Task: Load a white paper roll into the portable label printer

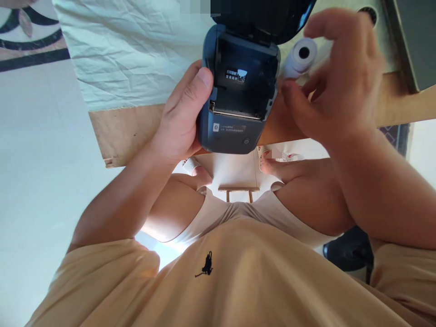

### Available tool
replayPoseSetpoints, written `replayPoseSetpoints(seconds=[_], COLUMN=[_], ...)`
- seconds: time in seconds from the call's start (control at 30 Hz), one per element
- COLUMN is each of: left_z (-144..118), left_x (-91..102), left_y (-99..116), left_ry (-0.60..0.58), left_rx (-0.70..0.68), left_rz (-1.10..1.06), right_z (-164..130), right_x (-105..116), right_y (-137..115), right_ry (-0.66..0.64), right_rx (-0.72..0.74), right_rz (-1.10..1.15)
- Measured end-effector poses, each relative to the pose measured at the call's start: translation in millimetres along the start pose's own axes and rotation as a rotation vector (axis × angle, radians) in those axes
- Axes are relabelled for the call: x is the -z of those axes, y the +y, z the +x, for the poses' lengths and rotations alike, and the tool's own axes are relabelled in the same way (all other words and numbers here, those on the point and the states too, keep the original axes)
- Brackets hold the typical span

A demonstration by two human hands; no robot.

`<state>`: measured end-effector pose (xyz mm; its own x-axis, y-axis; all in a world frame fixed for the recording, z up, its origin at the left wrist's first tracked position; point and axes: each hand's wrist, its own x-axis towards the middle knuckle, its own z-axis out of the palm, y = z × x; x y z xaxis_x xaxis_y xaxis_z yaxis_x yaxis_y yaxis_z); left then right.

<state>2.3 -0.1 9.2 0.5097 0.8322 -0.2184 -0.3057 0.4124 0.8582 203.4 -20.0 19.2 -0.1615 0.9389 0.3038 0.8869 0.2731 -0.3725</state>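
A dark portable label printer (238, 131) is gripped at its side by my left hand (184, 113), the thumb along the edge. Its lid (262, 20) is swung up, baring a hollow bay with a small printed label inside and a power button on the front. Just right of the printer is a white paper roll (304, 52) with a dark core hole. My right hand (340, 77) is beside the roll, slightly blurred, thumb and forefinger spread apart around it. Whether the fingers touch the roll I cannot tell.
A wrinkled pale green cloth (136, 54) covers part of the wooden table (129, 129). At the far right lies a dark flat panel (417, 41). A round dark opening or object (368, 16) is partly behind my right hand. My legs and a small wooden stool (238, 189) are below.
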Motion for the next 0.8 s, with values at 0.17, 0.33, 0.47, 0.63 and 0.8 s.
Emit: replayPoseSetpoints(seconds=[0.17, 0.33, 0.47, 0.63, 0.8], left_z=[-2, -2, -1, -1, -1], left_x=[-0.9, -4.6, -6.2, -1.5, -1.5], left_y=[3, 3, 2, 2, 1], left_ry=[0.013, 0.003, 0.029, -0.006, 0.026], left_rx=[-0.011, -0.058, -0.111, -0.06, -0.099], left_rz=[-0.003, -0.012, -0.033, -0.005, -0.008], right_z=[6, 8, 8, 7, 6], right_x=[-9, -10, -12, -13, -12], right_y=[9, 7, 7, 9, 8], right_ry=[-0.032, -0.058, -0.036, -0.02, 0.01], right_rx=[-0.017, -0.007, -0.024, 0.079, 0.166], right_rz=[-0.012, -0.047, -0.088, -0.06, -0.022])
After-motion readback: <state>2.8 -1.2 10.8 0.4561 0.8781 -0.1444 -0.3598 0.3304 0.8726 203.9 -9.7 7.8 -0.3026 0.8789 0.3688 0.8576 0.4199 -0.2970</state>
